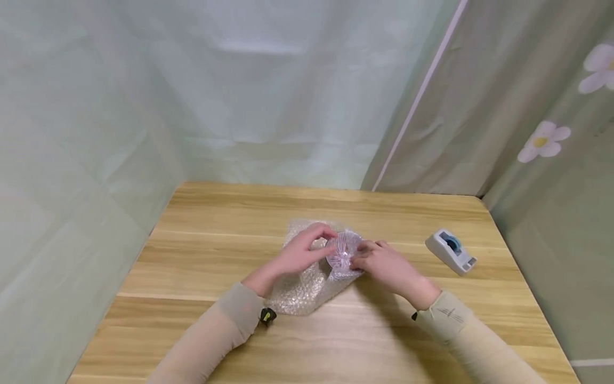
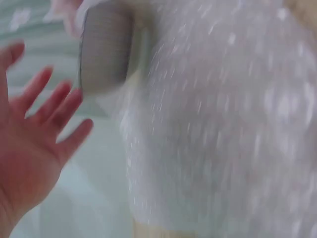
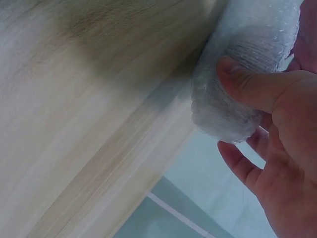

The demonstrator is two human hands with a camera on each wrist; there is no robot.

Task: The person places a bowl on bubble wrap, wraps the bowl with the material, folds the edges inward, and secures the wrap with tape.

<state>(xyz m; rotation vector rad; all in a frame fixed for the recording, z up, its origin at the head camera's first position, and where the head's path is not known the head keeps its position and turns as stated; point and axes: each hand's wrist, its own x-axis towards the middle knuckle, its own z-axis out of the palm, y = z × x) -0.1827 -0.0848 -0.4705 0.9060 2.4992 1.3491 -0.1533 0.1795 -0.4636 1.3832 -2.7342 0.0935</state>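
Note:
A round, finely ribbed object sits at the right part of a sheet of bubble wrap, and some of the wrap is folded over its right and near side. My right hand grips the wrapped side; the right wrist view shows the thumb pressing the wrap over the ribs, fingers beneath. At the object's left is my left hand. Seen from the left wrist, its fingers are spread and loosely bent beside the bare ribbed side, with bubble wrap filling the right half.
A grey tape dispenser with a blue core stands to the right on the wooden table. Pale curtains hang behind and at both sides of the table. Black straps show near both cuffs.

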